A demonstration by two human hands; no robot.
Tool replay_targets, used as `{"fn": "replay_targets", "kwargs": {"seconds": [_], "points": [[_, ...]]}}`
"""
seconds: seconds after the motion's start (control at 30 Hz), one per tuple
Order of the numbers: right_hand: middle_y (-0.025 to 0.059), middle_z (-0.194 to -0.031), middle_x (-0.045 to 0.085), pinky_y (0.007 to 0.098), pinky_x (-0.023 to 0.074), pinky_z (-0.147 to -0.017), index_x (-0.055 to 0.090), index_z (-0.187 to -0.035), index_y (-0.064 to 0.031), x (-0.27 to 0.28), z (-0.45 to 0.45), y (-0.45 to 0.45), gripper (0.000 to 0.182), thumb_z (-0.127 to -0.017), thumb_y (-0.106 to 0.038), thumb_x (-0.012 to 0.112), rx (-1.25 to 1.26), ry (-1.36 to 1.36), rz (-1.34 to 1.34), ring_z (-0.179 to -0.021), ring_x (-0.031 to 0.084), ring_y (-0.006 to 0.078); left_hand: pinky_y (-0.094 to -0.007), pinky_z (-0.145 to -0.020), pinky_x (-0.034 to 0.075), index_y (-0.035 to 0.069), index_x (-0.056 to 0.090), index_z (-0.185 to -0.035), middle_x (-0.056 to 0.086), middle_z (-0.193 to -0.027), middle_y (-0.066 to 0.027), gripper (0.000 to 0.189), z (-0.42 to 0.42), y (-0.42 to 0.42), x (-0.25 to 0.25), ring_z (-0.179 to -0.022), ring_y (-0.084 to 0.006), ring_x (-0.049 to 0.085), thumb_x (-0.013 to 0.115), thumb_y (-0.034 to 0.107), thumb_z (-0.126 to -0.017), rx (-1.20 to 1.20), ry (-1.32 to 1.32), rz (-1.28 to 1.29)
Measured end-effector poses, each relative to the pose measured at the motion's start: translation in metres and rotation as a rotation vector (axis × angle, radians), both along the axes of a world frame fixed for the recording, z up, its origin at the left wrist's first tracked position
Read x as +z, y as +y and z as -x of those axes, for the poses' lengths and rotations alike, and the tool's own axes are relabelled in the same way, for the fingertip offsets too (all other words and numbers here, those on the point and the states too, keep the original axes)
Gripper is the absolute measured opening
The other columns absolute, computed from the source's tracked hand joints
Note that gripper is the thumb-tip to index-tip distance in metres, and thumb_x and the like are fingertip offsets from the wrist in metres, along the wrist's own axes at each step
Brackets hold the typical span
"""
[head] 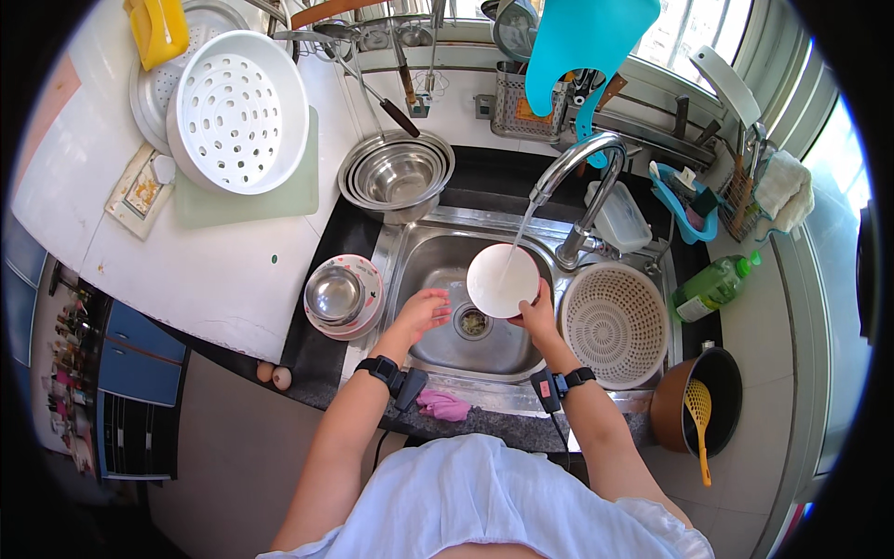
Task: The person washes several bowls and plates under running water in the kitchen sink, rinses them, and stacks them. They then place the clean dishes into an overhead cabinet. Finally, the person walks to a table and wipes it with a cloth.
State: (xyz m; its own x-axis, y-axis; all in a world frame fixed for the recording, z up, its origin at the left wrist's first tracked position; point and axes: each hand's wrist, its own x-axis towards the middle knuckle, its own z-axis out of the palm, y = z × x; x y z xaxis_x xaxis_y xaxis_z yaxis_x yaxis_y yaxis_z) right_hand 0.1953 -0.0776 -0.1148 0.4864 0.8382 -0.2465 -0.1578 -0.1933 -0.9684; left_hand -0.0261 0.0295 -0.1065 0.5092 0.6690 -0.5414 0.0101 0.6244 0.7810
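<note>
My right hand [538, 316] grips the rim of a white bowl [494, 288] with a reddish outer edge. Water from the curved metal faucet [580, 162] runs into the bowl. My left hand [424, 313] is over the left part of the stainless steel sink [447, 353], fingers apart, holding nothing. The sink's drain [473, 321] shows below the bowl, with bits of matter in it. Left of the sink, a small metal bowl [335, 295] sits on a patterned bowl [372, 314]. A beige plastic colander [614, 325] rests at the sink's right.
Nested metal bowls [396, 175] stand behind left. A green detergent bottle [711, 288] and a brown pot [674, 405] with a yellow slotted spoon [700, 412] are at right. A pink cloth [443, 405] lies at the front edge; two eggs [281, 378] sit left of it.
</note>
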Motion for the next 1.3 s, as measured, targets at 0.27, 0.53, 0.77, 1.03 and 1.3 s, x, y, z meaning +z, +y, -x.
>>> {"fn": "replay_targets", "kwargs": {"seconds": [0.27,0.53,0.77,1.03,1.3], "points": [[0.0207,-0.109,0.047,0.0394,0.058,-0.057,0.026,-0.126,0.0028,0.013,-0.004,-0.003,0.056,-0.075,-0.006,0.047,0.024,0.051,0.18,-0.08,0.061,0.0326,-0.0508,-0.087,0.047,0.009,0.031,-0.125,0.045,-0.115,-0.0152,0.051,-0.038,-0.024,0.005,-0.104,-0.0295,0.05,0.054,0.033,-0.087,-0.17,-0.043,0.259],[0.0213,-0.11,0.048,0.0388,0.0574,-0.067,0.023,-0.129,-0.0037,0.019,-0.005,-0.023,0.057,-0.076,-0.003,0.045,0.223,0.429,0.173,-0.085,0.062,0.0348,-0.0487,-0.084,0.049,0.016,0.016,-0.133,0.042,-0.12,-0.0184,0.065,-0.044,-0.039,0.012,-0.105,-0.0359,0.052,0.052,0.014,-0.08,-0.093,-0.138,0.112],[0.0182,-0.117,0.044,0.0406,0.056,-0.073,0.021,-0.13,-0.0058,0.035,0.004,-0.011,0.058,-0.076,0.001,0.043,0.184,0.248,0.015,-0.09,0.061,0.033,-0.0493,-0.083,0.048,0.018,0.018,-0.133,0.039,-0.121,-0.0159,0.072,-0.051,-0.025,-0.008,-0.103,-0.0306,0.053,0.044,-0.006,-0.07,-0.021,-0.33,0.095],[0.0211,-0.115,0.047,0.0403,0.0562,-0.072,0.019,-0.131,-0.0043,0.036,0.011,-0.01,0.058,-0.077,-0.001,0.043,0.236,0.262,0.108,-0.086,0.062,0.0346,-0.0472,-0.08,0.051,0.012,0.019,-0.132,0.043,-0.118,-0.017,0.07,-0.04,-0.019,0.005,-0.097,-0.0297,0.057,0.045,-0.002,-0.069,-0.073,-0.222,0.085],[0.0229,-0.107,0.051,0.0376,0.0567,-0.067,0.02,-0.13,-0.0016,0.031,0.01,-0.024,0.055,-0.084,-0.008,0.049,0.337,0.175,0.239,-0.08,0.064,0.0309,-0.0483,-0.082,0.051,0.013,0.019,-0.132,0.045,-0.117,-0.0187,0.072,-0.031,-0.029,-0.019,-0.098,-0.0345,0.057,0.044,-0.003,-0.067,-0.092,-0.26,0.156]]}}
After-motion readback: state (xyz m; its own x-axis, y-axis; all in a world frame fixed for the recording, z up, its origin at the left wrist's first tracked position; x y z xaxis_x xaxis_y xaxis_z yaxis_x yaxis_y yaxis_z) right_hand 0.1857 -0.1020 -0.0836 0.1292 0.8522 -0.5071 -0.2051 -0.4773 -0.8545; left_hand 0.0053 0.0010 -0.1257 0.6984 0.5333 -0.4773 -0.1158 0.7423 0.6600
